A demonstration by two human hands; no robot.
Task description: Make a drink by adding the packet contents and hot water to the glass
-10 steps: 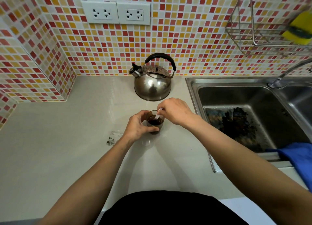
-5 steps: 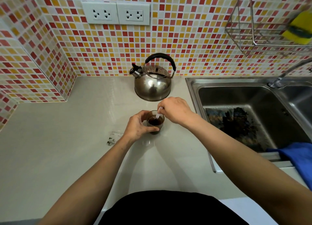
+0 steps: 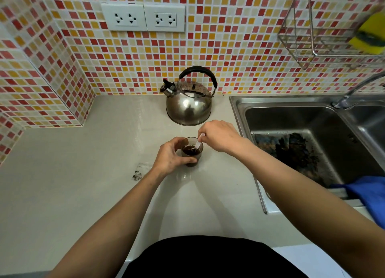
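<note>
Beige table [image 3: 62,184] backed by mosaic tiles; kettle [image 3: 188,104] at the rear edge. Glass [image 3: 192,151] of dark liquid is gripped near the sink-side edge by the left hand [image 3: 170,156]. White stirrer [image 3: 199,141] is pinched in the glass by the right hand [image 3: 219,138].

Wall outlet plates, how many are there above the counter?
2. The left outlet plate and the right outlet plate sit side by side on the tiled wall above the kettle. None seems hidden.

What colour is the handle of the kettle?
Black, on the steel kettle; the head view shows it.
</note>
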